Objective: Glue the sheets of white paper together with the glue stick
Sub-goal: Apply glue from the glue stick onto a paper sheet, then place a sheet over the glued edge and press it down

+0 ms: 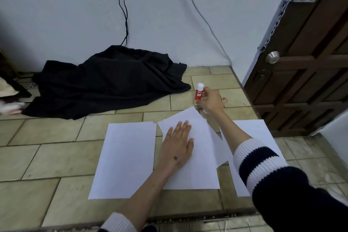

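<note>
Right sleeve [267, 171]: dark knit with white bands, nearest the camera, reaching forward over the right sheet.
Left sleeve [118, 223]: white cuff at the bottom edge of the view.
Left hand [178, 143]: flat, palm down, fingers straight and together, pressing on the middle sheets.
Right hand [211, 100]: extended past the far corner of the middle sheets, fingers curled round the glue stick.
Glue stick [199, 93]: red body, white cap on, upright with a slight tilt, its base on or just above the floor; cannot tell which. It sits on the left side of the right hand, beyond the papers, toward the wall.
Middle sheets [195, 156]: white paper, overlapping and skewed, one corner pointing at the glue stick.
Left sheet [124, 158]: single white sheet lying flat, just beside the middle sheets.
Right sheet [263, 130]: white sheet partly hidden under the right forearm, its left edge tucked under the middle sheets.
Floor [47, 156]: beige tiles carrying all the papers.
Black cloth [109, 81]: crumpled against the wall, well apart from the papers.
Cables [123, 5]: hanging down the wall behind the cloth.
Door [308, 66]: dark wood, metal knob, at the far right.
</note>
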